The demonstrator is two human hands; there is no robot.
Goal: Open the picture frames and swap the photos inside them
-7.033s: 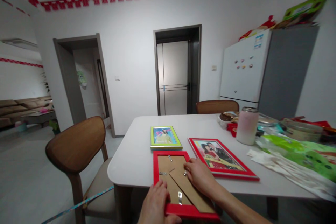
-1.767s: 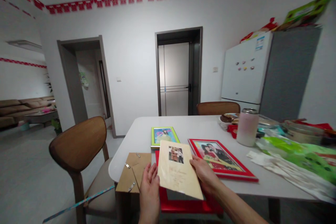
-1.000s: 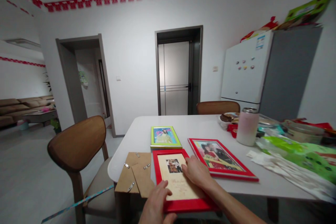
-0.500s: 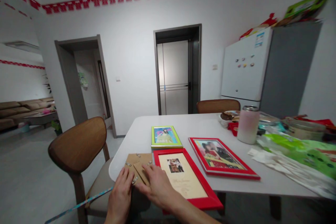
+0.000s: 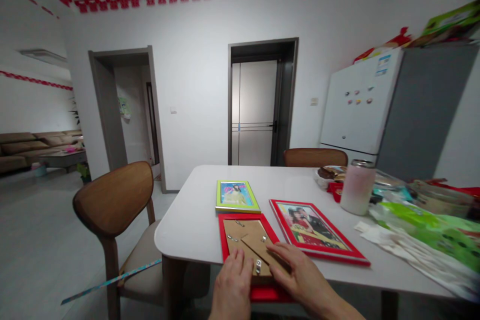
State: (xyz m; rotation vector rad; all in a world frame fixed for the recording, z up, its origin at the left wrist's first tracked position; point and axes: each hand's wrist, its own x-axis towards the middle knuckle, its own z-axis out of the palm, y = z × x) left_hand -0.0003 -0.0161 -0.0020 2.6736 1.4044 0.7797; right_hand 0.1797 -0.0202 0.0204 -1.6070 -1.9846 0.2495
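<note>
Pressing flat, both hands (image 5: 270, 275) open on backing board (image 5: 250, 245) (inside red frame (image 5: 222, 230)).

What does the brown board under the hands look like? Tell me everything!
The brown backing board looks like cardboard or fibreboard. It lies flat inside the red frame at the table's near edge. A slanted stand flap crosses it, and small silver clips sit along its edges. The left hand and right hand both press on its near part.
</note>
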